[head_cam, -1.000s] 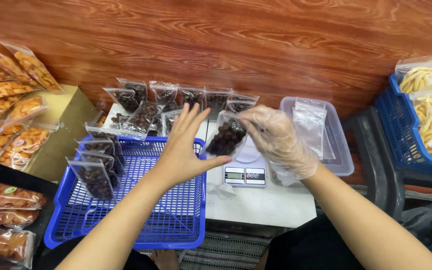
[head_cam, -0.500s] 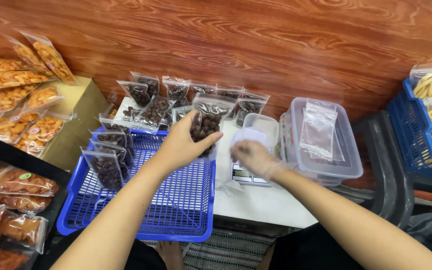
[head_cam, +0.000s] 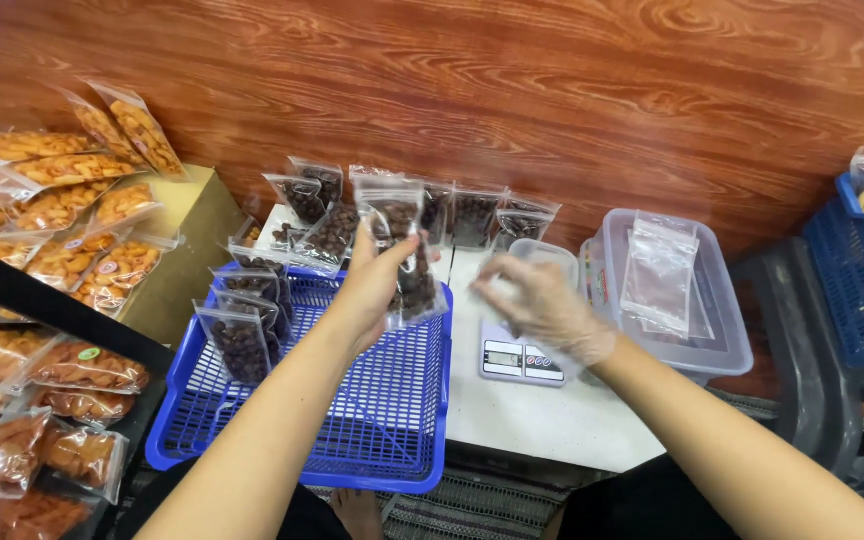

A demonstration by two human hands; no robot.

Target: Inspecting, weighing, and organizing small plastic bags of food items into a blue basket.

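My left hand (head_cam: 372,285) holds a clear pouch of dark dried fruit (head_cam: 402,250) upright over the right side of a blue mesh basket (head_cam: 352,420). My right hand (head_cam: 542,305), in a thin clear glove, hovers with fingers spread above a small digital scale (head_cam: 520,358) and holds nothing. A small clear tub (head_cam: 550,258) sits on the scale, just behind that hand. Two filled pouches (head_cam: 237,340) stand in the basket's left part.
More dark-fruit pouches (head_cam: 472,215) lean against the wooden wall. A clear lidded box (head_cam: 722,340) carrying empty clear bags (head_cam: 660,270) stands right of the scale. Bags of orange snacks (head_cam: 62,230) fill the left side. A blue crate (head_cam: 852,270) is at far right.
My left hand carried the pouch leftward, from in front of the scale to over the basket. My right hand let go of it and dropped towards the scale.
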